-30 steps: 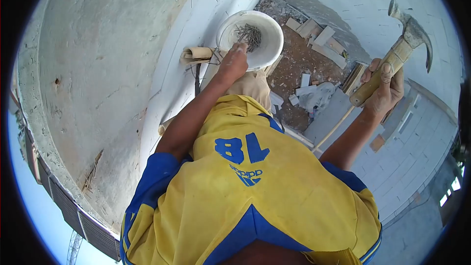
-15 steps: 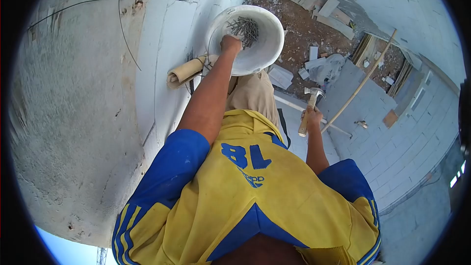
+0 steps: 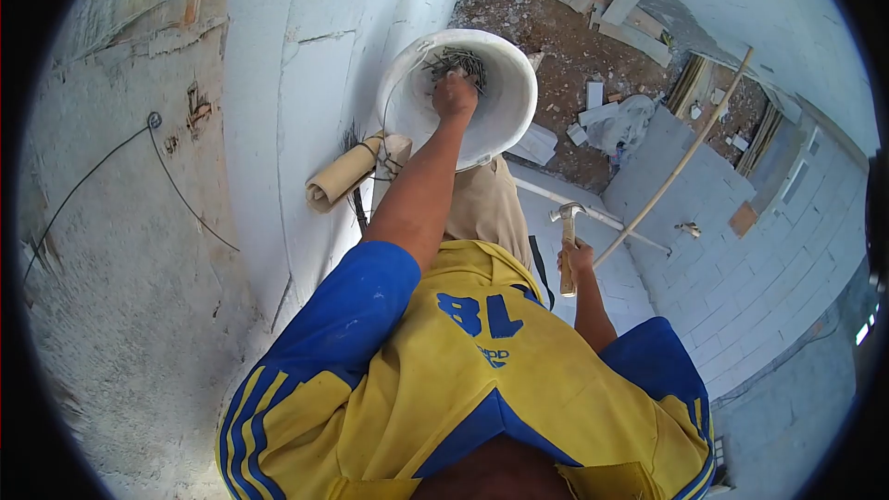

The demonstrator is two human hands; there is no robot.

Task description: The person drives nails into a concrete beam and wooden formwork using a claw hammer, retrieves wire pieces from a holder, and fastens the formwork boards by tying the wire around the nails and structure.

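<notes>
Nails (image 3: 465,60) seemingly touch the outstretched left hand (image 3: 456,95), its grip unclear, while the right hand (image 3: 581,257) clasps a hammer (image 3: 568,237).

One bucket (image 3: 508,104), one hammer (image 3: 568,237), one long pole (image 3: 726,84); nails (image 3: 460,59) several, overlapping, count unclear.
</notes>
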